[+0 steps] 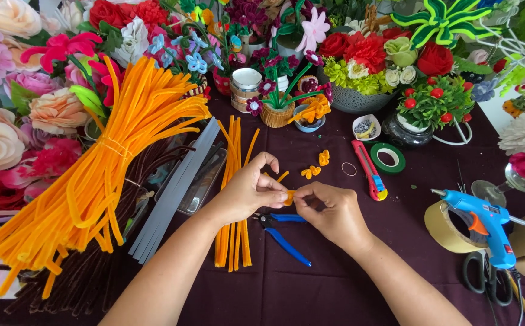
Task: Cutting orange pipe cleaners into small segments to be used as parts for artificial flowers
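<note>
Head view: one camera, looking down on a dark purple table (335, 284).
Left hand (247, 192): fingers pinched narrow on a small orange curl (289, 197) of pipe cleaner.
Right hand (329, 212): fingertips closed on the same curl from the other side.
Curl: held between both hands just above the table, over blue pliers (283, 235).
Doing it well: I judge short, tight pinches close to the bend would keep the loop even; finished curls (315, 168) lying beyond give a shape to match.
Loose stems (233, 199): orange, lying straight under the left wrist.
Bundle (102, 163): many orange stems tied together, far left.
Basket (276, 113): woven, holds purple flowers.
Grey bowl (353, 99): filled with red and green blooms.
White dish (366, 127): small bits inside, too small to tell.
Glue gun (481, 223): blue, resting on a tape roll (444, 232).
</note>
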